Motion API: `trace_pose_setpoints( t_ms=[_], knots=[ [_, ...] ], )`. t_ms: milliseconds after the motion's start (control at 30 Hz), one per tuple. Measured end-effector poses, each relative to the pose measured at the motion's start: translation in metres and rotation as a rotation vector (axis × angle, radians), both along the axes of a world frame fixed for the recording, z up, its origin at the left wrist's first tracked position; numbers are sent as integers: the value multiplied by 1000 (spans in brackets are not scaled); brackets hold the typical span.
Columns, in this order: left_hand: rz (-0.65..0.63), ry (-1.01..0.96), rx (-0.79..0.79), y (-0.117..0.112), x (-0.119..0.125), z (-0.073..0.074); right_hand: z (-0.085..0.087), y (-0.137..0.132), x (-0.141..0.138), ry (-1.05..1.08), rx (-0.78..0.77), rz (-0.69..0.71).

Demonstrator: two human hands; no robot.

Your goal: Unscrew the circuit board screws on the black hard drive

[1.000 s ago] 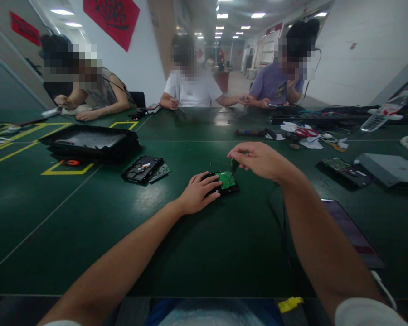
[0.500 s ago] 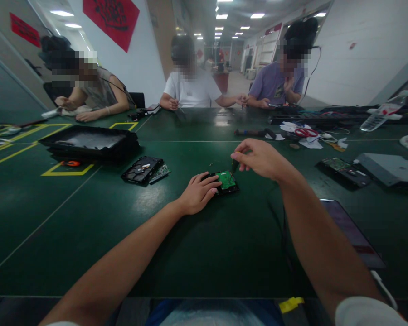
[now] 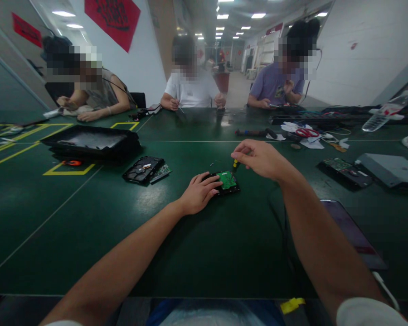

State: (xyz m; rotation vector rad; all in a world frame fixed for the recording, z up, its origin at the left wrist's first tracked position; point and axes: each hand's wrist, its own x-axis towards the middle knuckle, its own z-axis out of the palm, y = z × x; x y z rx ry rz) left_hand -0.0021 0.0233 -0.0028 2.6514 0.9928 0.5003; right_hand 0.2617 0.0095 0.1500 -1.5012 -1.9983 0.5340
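A small black hard drive with a green circuit board (image 3: 227, 181) lies face up on the green table (image 3: 204, 235). My left hand (image 3: 197, 195) rests flat on its near left corner, fingers stretched over the edge. Above the drive's far right corner, my right hand (image 3: 261, 158) is closed round the handle of a small screwdriver (image 3: 235, 165), which points down at the board. The tip touches or nearly touches the board; I cannot tell which.
Another opened drive and loose board (image 3: 144, 170) lie to the left, beside a black tray (image 3: 90, 142). A drive (image 3: 345, 171), grey box (image 3: 391, 168), scissors (image 3: 306, 132) and bottle (image 3: 384, 114) sit right. A phone (image 3: 352, 233) lies by my right forearm. Three people work across the table.
My right hand lifted slightly with the screwdriver, whose yellow-and-black shaft now shows. The person in white drew an outstretched arm back. My left hand stays on the drive.
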Motion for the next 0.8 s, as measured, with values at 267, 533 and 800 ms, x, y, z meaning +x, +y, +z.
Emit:
trace_pose_setpoints(
  t_ms=[267,533,800],
  knots=[
    [-3,-3,-10,1,-1,-1,1,-4,-3,94,-86,-4],
    [0,3,0,-2,0,3,1,-1,-4,53,8,44],
    [-9,12,18,0,0,1,3,-4,-2,-50,32,-132]
  ],
)
